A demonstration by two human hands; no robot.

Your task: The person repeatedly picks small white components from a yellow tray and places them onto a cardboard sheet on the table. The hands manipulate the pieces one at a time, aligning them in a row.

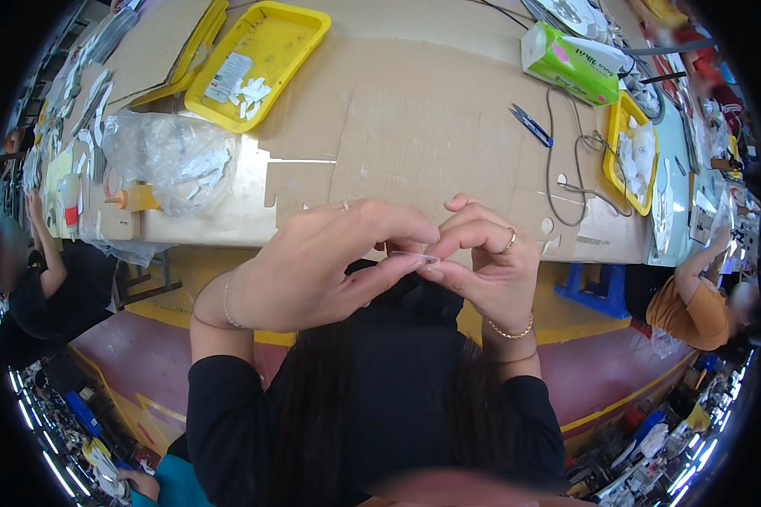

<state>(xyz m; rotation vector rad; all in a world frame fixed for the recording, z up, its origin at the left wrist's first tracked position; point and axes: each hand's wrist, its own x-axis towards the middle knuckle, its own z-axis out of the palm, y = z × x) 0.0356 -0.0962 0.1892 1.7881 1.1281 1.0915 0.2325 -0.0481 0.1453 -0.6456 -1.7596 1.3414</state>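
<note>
Both hands meet at the near edge of the table, fingertips almost touching. My left hand (330, 266) is closed, pinching a small thin whitish piece (413, 255) between thumb and fingers. From the other side, my right hand (492, 258) pinches the same piece at its right end, thumb below and forefinger above. Most of the piece is covered by the fingers, so its kind cannot be made out. Cardboard (423, 127) covers the table beyond the hands.
A yellow tray (309, 51) with small white pieces stands far left, near a clear plastic bag (148, 144) and an orange-yellow bottle (139, 198). To the right are thread snips (531, 124), a cord (558, 190), a green tissue pack (571, 66) and another yellow tray (613, 165). People sit on both sides.
</note>
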